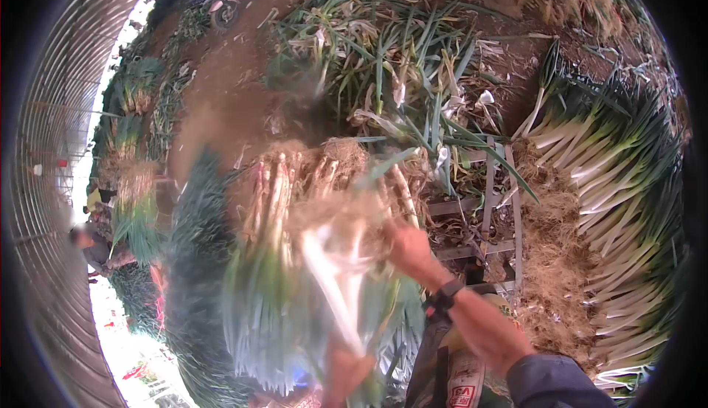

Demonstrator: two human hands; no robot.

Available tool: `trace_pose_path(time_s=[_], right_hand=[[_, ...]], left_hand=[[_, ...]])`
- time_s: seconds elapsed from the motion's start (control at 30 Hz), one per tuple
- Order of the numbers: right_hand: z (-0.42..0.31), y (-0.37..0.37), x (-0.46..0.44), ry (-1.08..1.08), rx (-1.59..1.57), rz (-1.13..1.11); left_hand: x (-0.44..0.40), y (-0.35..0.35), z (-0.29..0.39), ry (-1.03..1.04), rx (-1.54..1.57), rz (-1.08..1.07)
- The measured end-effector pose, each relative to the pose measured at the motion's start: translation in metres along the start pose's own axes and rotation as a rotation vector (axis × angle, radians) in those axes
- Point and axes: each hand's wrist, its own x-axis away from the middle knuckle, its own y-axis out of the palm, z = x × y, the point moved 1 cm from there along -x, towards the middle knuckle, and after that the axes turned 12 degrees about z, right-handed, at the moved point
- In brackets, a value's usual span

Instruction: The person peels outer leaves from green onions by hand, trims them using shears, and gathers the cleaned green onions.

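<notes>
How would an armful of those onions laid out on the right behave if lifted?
The onions seem stiff along their straight white stems, likely floppy in the long green leaves; their matted roots might snag.

Leeks (324, 264) front centre; leaf heap (398, 61) beyond; metal frame (488, 201) right; leek row (627, 209) farther right.

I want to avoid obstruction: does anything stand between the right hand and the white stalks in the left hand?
No visible thing stands between the right hand and the white stalks; blur hides fine detail.
</notes>
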Motion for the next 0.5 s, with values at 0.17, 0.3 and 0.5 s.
trace_pose_path(time_s=[0.17,0.3,0.5], right_hand=[[0.006,-0.036,-0.053,-0.391,0.382,-0.040],[0.023,-0.050,-0.055,-0.606,0.575,-0.014],[0.038,-0.054,-0.063,-0.415,0.479,-0.180]], left_hand=[[0.040,-0.009,-0.036,-0.096,-0.348,-0.216],[0.082,-0.019,-0.033,-0.127,-0.250,-0.212],[0.108,-0.020,-0.008,-0.217,0.084,-0.272]])
